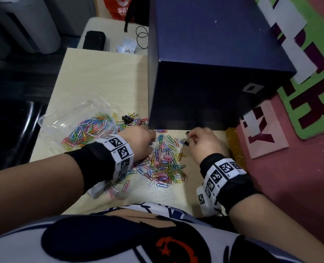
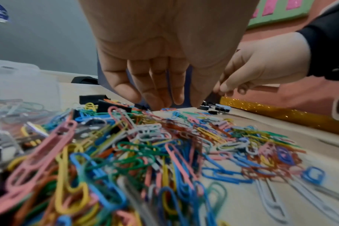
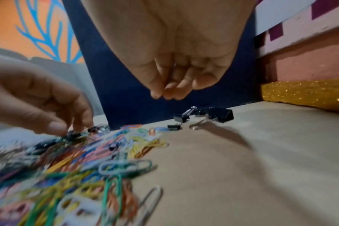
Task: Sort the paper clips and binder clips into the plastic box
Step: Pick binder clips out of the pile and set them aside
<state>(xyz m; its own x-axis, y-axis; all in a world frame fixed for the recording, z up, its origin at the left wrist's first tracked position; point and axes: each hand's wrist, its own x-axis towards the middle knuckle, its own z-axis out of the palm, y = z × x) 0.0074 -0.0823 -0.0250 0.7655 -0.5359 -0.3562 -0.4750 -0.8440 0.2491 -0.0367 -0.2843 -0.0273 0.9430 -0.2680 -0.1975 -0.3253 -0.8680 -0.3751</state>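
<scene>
A heap of coloured paper clips (image 1: 165,164) is spread over the pale table (image 1: 104,76) between my hands. My left hand (image 1: 150,138) reaches down at the heap's far edge, its fingers (image 2: 159,97) fairly straight and touching clips next to a black binder clip (image 2: 114,107). My right hand (image 1: 192,138) hovers with its fingertips (image 3: 164,93) bunched together, and a thin wire glints between them. Below it lie black binder clips (image 3: 221,116) on the table. The clear plastic box (image 1: 49,118) stands at the left with paper clips in it.
A big dark blue box (image 1: 204,54) stands right behind the clips. A gold glitter strip (image 1: 233,141) and pink boards edge the table on the right. More binder clips (image 1: 127,118) lie beside the plastic box. A black object (image 1: 9,130) sits off the table's left edge.
</scene>
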